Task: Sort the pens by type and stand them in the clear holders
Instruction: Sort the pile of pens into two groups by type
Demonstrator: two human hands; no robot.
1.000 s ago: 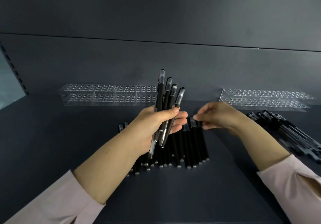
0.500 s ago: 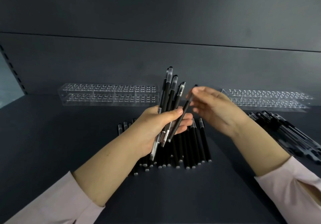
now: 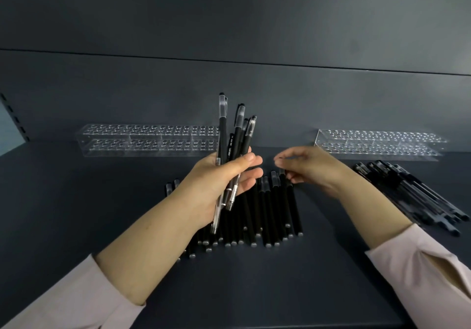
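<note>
My left hand (image 3: 216, 183) grips a bundle of several black pens with clear caps (image 3: 238, 137), held upright above the shelf. Below it a row of black pens (image 3: 270, 208) lies flat, caps pointing away from me. My right hand (image 3: 313, 170) hovers over the right end of that row with its fingers loosely curled. Its fingertips are close to the caps and I see nothing held in it. Two clear holders with rows of holes stand at the back, one on the left (image 3: 147, 141) and one on the right (image 3: 377, 145). Both look empty.
A second heap of dark pens (image 3: 413, 193) lies on the right of the dark shelf, in front of the right holder. A dark back wall rises behind the holders. A slotted upright shows at the far left edge.
My right hand picked a pen from the row, brought it up to the bundle in my left hand, then came back down to the row without it. The bundle has grown by one.
</note>
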